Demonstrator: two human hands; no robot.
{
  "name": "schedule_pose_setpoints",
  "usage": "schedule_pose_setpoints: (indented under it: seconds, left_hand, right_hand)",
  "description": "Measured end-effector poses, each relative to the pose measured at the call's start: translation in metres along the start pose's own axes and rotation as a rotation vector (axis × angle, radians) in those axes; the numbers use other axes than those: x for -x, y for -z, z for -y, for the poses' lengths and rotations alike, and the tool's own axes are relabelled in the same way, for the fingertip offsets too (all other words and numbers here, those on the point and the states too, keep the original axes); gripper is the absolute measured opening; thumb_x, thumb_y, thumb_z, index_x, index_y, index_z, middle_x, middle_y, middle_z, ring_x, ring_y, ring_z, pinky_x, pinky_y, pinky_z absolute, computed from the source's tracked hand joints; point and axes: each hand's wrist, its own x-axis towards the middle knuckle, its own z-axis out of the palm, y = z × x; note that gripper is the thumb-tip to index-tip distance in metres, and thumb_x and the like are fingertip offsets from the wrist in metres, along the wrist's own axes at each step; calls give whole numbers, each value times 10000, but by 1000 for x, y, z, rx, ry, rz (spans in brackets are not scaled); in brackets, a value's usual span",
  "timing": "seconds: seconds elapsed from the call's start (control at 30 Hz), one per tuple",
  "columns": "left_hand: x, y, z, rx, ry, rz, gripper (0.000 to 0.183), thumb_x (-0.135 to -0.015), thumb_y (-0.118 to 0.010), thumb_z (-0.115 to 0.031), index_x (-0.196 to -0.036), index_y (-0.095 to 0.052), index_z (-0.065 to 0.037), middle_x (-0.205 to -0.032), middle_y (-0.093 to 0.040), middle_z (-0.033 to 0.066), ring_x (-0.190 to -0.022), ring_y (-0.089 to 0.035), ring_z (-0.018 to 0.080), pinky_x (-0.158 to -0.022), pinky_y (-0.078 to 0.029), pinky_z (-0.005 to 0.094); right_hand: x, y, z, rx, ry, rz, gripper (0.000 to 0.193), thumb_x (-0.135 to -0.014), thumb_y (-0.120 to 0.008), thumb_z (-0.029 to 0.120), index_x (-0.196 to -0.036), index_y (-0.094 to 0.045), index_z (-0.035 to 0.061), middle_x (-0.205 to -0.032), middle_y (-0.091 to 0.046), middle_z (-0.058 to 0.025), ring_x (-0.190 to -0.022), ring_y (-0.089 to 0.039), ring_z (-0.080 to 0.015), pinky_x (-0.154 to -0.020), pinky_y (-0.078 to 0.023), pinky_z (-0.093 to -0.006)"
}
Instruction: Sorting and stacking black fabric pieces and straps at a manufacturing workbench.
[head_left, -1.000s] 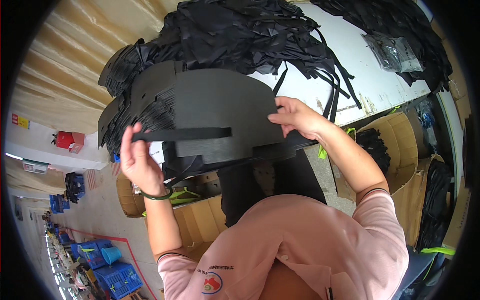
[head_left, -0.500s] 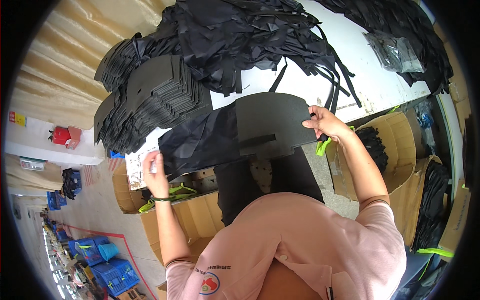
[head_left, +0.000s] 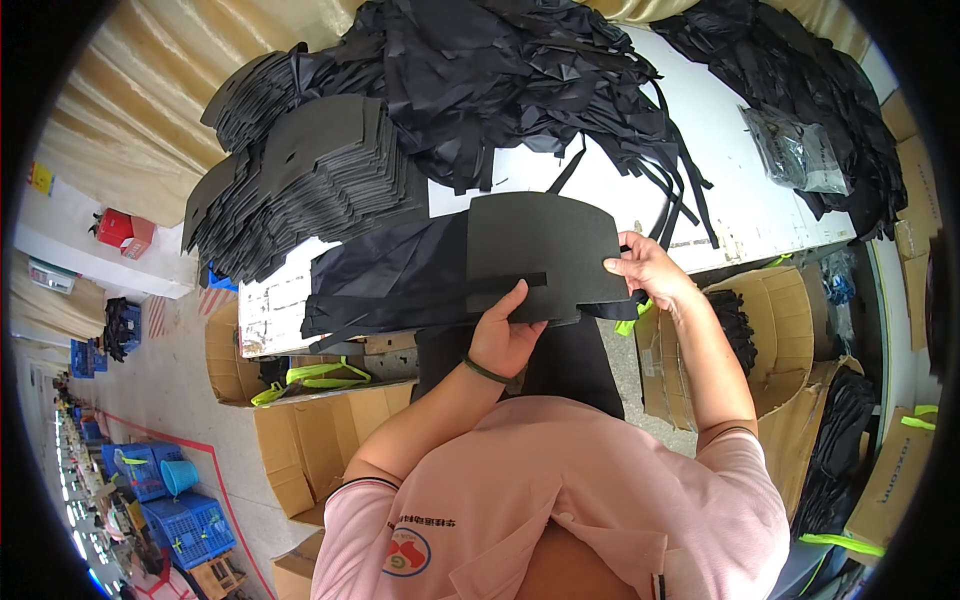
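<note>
The left hand grips the lower edge of a black foam panel, thumb up over the front face, fingers closed on it from below. The right hand pinches the same panel at its right edge, so both grips are clamped on the panel. The panel is held at the near edge of the white bench, just in front of the person's chest. A narrow black strap lies across its face. Black fabric trails from under the panel to the left, resting on the bench. A stack of like foam panels sits further left. A heap of black straps and fabric lies behind. Open cardboard boxes stand beneath the bench.
</note>
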Motion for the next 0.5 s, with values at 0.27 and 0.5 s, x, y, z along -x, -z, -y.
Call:
schedule_pose_setpoints:
  seconds: [0.27,0.5]
  left_hand:
    - [2,4,2,-61,20,-78,209,-924,-595,-117,-1132,-579,-101,-1111,-642,48,-1010,-625,190,-862,-517,345]
    - [0,2,2,-59,-1,-83,250,-922,-605,-139,-1167,-573,-102,-1123,-642,44,-1019,-622,188,-908,-500,343]
  right_hand:
    - [11,-19,7,366,78,-134,295,-865,-663,52,-1101,-485,52,-719,-570,10,-570,-483,-56,-478,-393,-212]
    - [10,-17,0,458,209,-208,347,-849,-682,58,-1132,-487,14,-687,-495,2,-594,-468,-78,-568,-423,-236]
